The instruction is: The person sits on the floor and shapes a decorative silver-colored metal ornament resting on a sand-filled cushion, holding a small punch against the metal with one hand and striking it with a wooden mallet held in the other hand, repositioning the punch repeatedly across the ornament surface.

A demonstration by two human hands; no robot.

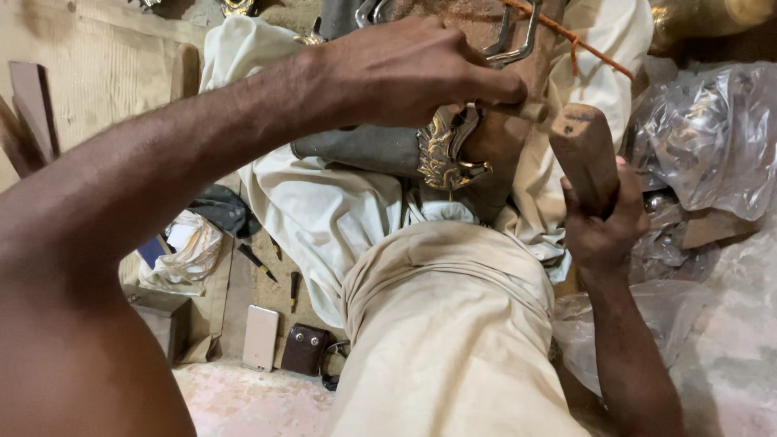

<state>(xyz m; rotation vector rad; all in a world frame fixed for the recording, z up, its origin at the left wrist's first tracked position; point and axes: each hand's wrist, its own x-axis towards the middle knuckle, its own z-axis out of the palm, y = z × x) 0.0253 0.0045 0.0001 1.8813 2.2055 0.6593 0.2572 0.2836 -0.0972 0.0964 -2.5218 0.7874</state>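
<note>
Gripping wooden mallet upright, head uppermost

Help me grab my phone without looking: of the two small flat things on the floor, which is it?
The pale, rose-gold phone, lying flat, left of the dark brown leather wallet; smooth and light-coloured, unlike the stitched wallet.

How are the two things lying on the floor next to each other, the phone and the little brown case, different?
The phone is pale and smooth, while the brown case is dark and looks like leather with small studs. The phone is long and slim; the brown case is shorter and squarer. Both lie flat on the floor, side by side, away from the left hand and the right hand, which grips a wooden mallet.
</note>
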